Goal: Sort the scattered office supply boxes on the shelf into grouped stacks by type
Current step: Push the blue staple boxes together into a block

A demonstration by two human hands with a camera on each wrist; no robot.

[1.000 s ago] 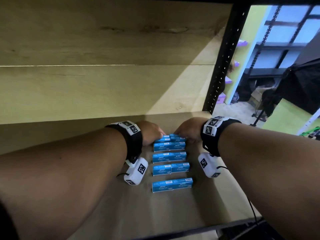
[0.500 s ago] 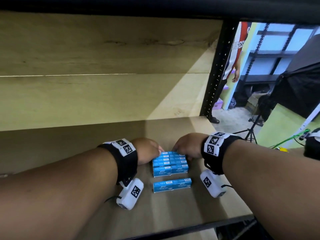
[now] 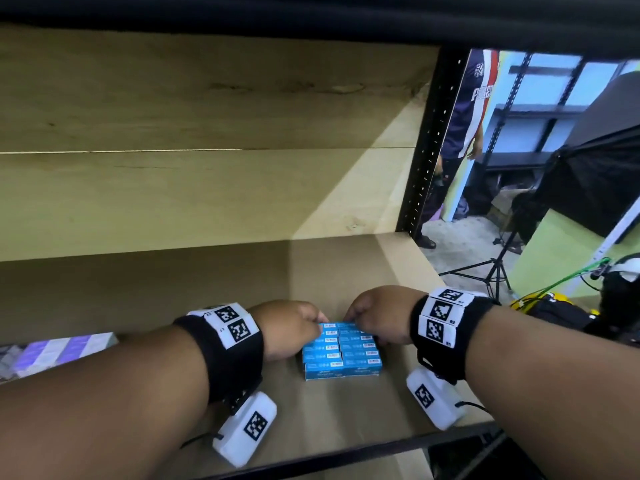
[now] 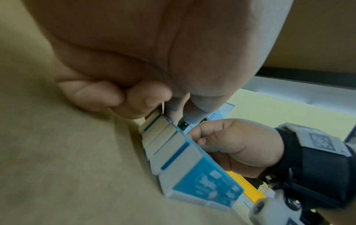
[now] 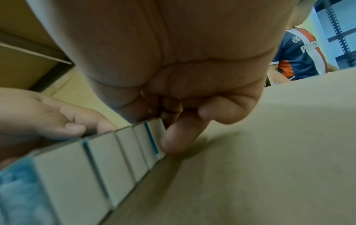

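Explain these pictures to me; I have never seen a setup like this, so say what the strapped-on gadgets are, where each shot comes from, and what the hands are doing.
No machine here: a person works with bare hands. The black bands carry printed markers, and small white cameras hang under each wrist. The wide picture comes from a head camera; the two close ones look along each hand.

On the wooden shelf lies a tight row of small blue staple boxes. The left hand and right hand curl round the row's far end, fingers pinching the boxes. A purple and white box sits at the far left. Someone stands behind the rack.
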